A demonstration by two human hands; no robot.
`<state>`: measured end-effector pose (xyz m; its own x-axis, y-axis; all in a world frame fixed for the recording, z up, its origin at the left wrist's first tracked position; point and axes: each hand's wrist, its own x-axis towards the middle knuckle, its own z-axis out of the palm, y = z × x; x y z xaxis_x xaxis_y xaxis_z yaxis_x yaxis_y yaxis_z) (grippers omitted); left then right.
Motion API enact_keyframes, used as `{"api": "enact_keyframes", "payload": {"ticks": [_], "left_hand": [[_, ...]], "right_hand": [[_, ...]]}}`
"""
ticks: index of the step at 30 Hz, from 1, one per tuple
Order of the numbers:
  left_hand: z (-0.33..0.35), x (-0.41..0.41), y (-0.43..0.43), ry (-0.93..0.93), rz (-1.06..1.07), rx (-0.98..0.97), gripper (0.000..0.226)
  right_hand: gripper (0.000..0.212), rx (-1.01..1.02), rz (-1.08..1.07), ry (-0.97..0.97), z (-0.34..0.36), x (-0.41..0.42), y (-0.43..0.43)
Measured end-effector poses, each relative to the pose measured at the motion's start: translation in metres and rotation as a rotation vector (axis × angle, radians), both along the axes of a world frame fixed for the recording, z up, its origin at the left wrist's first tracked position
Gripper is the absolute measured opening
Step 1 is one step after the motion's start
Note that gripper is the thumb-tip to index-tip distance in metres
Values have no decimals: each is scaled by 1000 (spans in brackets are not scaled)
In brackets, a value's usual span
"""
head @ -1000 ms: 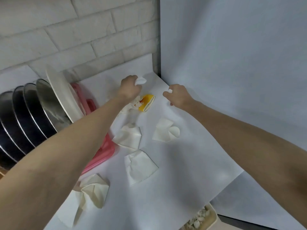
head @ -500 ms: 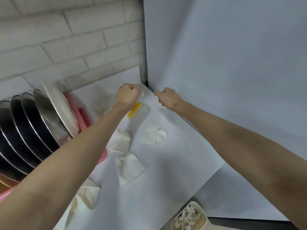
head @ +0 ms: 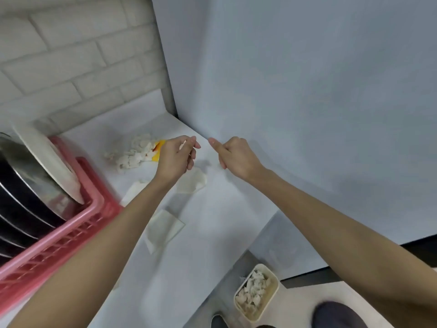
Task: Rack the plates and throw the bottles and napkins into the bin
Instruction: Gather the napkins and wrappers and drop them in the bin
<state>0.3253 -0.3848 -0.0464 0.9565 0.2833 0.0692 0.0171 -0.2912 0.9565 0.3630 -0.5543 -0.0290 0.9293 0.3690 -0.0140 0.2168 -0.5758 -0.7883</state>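
Left hand (head: 176, 159): raised over the bench, its fingers (head: 192, 154) curled, thumb and forefinger pinching a small white scrap (head: 182, 145).
Right hand (head: 237, 156): just beside the left fingers and apart from them, its own fingers (head: 233, 141) folded into the palm, thumb pointing at the left fingertips; nothing showed in it.
Shredded napkin heap (head: 131, 155): on the bench, left of the left fingers and near them.
Yellow piece (head: 159, 150): at the heap's edge, just behind the left knuckles and partly hidden by them.
Folded napkin (head: 194, 183): flat on the bench, under the left fingers and towards the person.
Second napkin (head: 165, 229): flat on the bench, further towards the person, beside the left forearm.
Third napkin (head: 133, 193): left of the left wrist, next to the rack; part of it was hidden by the forearm.
Pink rack (head: 71, 235): well left of both sets of fingers, on the bench.
White plate (head: 45, 162): standing tilted in the rack, the nearest plate to the fingers.
Metal plates (head: 21, 185): in a row behind the white plate, also tilted.
Bin (head: 272, 297): on the floor, well below the right fingers, beyond the bench's edge, with white shreds inside.
Bench (head: 208, 252): covered in a white sheet.
Brick wall (head: 71, 67): behind the rack and the heap.
Grey panel (head: 295, 91): upright, past the right fingers.
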Motion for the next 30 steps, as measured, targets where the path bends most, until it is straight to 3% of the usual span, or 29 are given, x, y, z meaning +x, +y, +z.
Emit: {"api": "enact_keyframes", "payload": {"ticks": [4, 9, 15, 20, 24, 30], "left_hand": [[-10, -32, -39, -9, -9, -13, 48], [-25, -78, -91, 81, -6, -14, 55], [-41, -147, -142, 221, -20, -16, 33], [-54, -200, -166, 245, -116, -15, 28], [-70, -230, -177, 299, -189, -8, 28], [-100, -261, -194, 280, -327, 41, 30]], "right_hand": [[68, -5, -58, 20, -10, -36, -39], [36, 79, -67, 92, -30, -91, -93], [40, 135, 1, 139, -53, -163, -151], [28, 106, 44, 121, -84, -205, -186], [25, 209, -47, 226, -94, -243, -208], [11, 132, -192, 176, -124, -291, -231]]}}
